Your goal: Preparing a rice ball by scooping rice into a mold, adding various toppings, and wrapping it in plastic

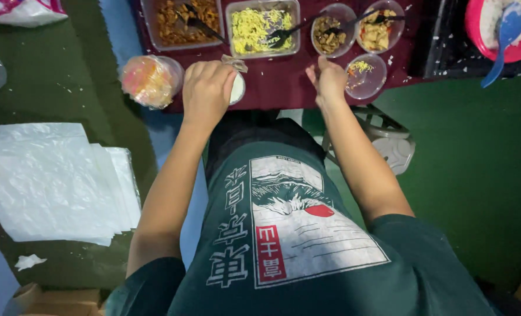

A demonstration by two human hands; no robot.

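My left hand (206,90) rests on top of a small white cup (237,89) at the near edge of a dark red table (278,79), fingers curled over it. My right hand (328,79) hovers beside a clear round container (366,76) holding a little yellow shredded food; its fingers are bunched, and I cannot tell whether it holds anything. Beyond them stand trays and bowls of food with black spoons: brown pieces (184,22), yellow shreds (262,26), a brown bowl (333,29) and a yellow bowl (378,28).
A bag of pink and yellow crackers (150,79) sits left of my left hand. White paper sheets (55,181) lie on the green floor at left. A pink bowl of rice with a blue scoop (506,32) is at top right. A stool (389,140) stands under the table.
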